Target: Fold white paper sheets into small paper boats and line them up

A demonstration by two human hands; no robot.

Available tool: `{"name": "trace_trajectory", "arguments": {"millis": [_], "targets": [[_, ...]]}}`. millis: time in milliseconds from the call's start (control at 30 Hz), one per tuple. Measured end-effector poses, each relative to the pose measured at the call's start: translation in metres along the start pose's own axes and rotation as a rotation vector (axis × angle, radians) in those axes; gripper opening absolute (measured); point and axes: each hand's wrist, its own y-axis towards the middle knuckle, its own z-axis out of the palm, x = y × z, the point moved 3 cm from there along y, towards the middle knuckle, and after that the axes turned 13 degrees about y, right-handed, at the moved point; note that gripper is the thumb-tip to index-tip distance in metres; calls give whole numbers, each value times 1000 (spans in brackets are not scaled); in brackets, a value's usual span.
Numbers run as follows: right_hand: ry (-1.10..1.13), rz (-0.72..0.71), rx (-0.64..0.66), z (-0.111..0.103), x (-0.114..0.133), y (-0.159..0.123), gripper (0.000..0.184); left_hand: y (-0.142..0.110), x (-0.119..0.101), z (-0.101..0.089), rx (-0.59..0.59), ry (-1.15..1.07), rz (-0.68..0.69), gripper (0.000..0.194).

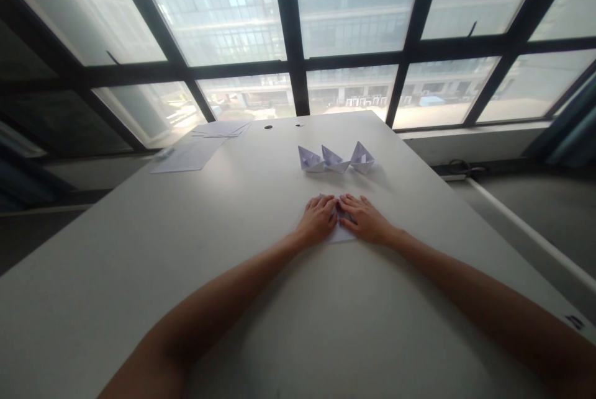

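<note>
A sheet of white paper lies on the table under both hands, and most of it is hidden by them. My left hand rests flat on its left part, fingers stretched forward. On its right part lies my right hand, also flat, with the fingers extended. The fingertips of the two hands nearly meet at the middle of the paper. Just beyond them stand three folded paper boats: a left boat, a middle boat and a right boat, side by side in a row.
The white table reaches toward the windows. Several loose paper sheets lie at its far left. Two small round holes, one a dark cable hole, sit near the far edge. A white pipe runs along the floor at right.
</note>
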Motion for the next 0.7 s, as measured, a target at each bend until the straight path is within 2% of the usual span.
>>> {"name": "trace_trajectory", "arguments": {"millis": [267,433,700], "targets": [[-65,35,65,0,-2,1,77,1,0,-3,5,-23,25,49],[-98,78,50,-1,-7,1,75,1,-1,-4,9,-27,76,48],[-150,148,29,1,-8,1,77,1,1,-2,13,-30,61,44]]}}
